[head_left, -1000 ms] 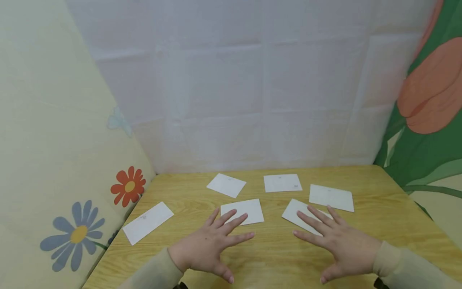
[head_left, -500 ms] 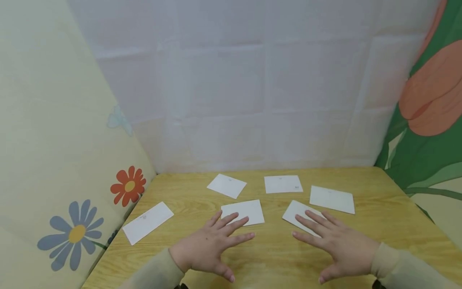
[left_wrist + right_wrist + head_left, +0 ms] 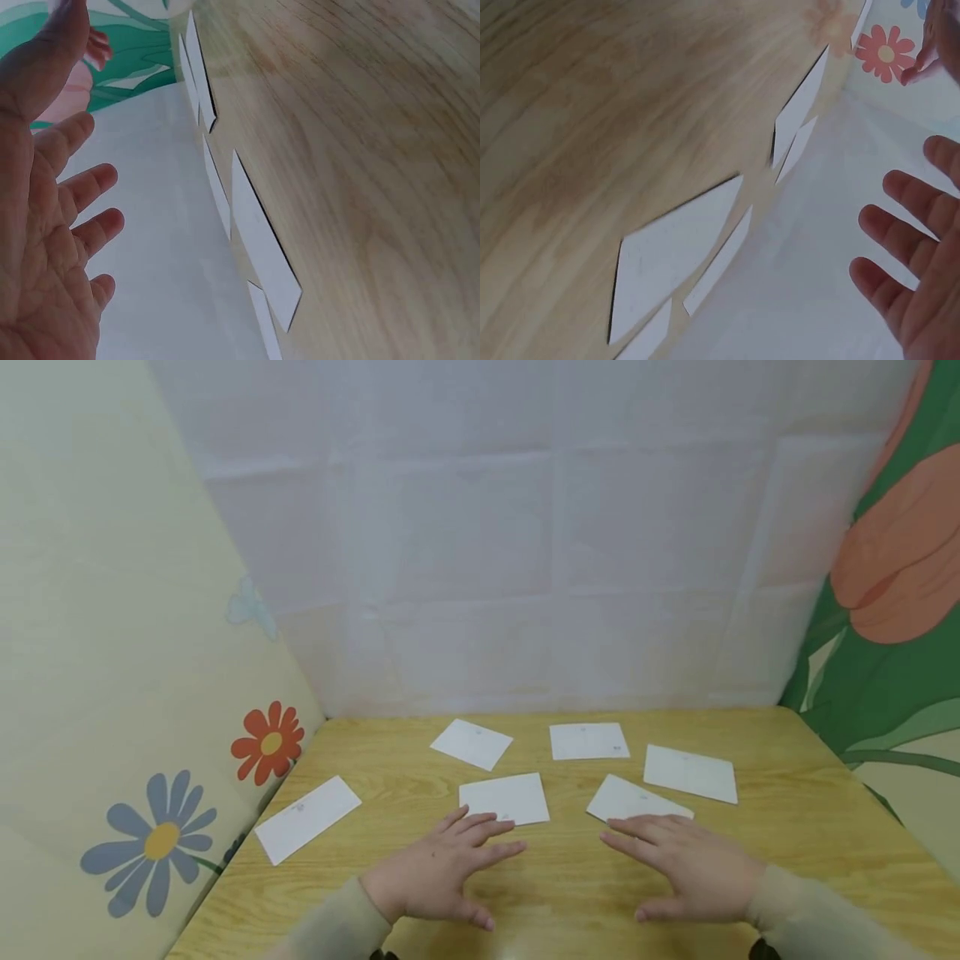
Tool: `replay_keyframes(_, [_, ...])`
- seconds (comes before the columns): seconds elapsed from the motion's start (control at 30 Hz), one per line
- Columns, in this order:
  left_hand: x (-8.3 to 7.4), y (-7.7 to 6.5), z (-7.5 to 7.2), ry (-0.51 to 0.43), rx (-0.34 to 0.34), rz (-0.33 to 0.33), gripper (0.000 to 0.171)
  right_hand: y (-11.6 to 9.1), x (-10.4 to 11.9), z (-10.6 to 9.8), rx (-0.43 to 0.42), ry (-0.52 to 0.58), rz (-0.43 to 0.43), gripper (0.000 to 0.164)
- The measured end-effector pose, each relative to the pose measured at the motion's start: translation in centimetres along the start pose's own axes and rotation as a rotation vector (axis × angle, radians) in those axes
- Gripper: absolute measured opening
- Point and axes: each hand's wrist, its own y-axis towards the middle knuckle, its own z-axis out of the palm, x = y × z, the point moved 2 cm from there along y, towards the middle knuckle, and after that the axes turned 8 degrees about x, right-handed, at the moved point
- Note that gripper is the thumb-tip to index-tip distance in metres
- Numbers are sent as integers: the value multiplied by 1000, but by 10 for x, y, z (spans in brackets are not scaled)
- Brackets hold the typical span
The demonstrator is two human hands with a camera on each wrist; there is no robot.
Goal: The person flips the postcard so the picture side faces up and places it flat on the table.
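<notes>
Centrally on the wooden table (image 3: 562,893) lie the left near card (image 3: 504,795) and the right near card (image 3: 633,797), both white, either side of its middle. Remotely, I see the left hand (image 3: 442,868) above the table near the former, fingers spread wide; the right hand (image 3: 686,865), likewise above it near the latter, has its thumb wide of its fingers. Four outer cards (image 3: 471,744) lie toward the table's far and left edges; behind the table hangs a creased white cloth (image 3: 465,527).
</notes>
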Motion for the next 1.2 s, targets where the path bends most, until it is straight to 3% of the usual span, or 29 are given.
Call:
replay_keyframes(0.1, [4,2,4,-57,0,-29,87,6,2,5,-3,15,14,76])
replay_keyframes(0.37, [18,6,14,-205,-20,-149,78,33,4,21,104,154,116,64])
replay_keyframes(0.63, [35,11,26,-342,-82,-257,69,62,-1,35,43,158,158,55])
replay_keyframes(1.2, [64,30,42,-385,-160,-466,57,107,-13,63,66,266,265,51])
